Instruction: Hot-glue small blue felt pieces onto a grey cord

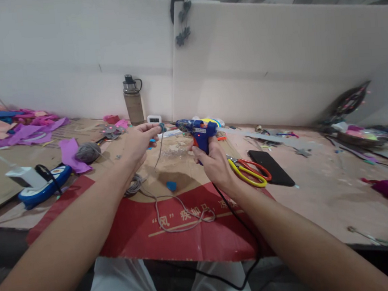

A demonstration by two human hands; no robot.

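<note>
Glue gun, blue, held upright in the right hand, whose fingers close around the grip; nozzle turned toward the left hand, clear glue stick jutting from the rear. Left hand: thumb and fingers pinched together on a small dark-green piece, which sits at the fingertips, just beside the nozzle; a grey string hangs beneath it. Below the hands, red-and-brown cardboard bearing a grey string coil with loose loops and a blue scrap. Right of the gun, scissors with red and yellow handles, touching a black phone. Behind the left hand, a lidded bottle, standing.
</note>
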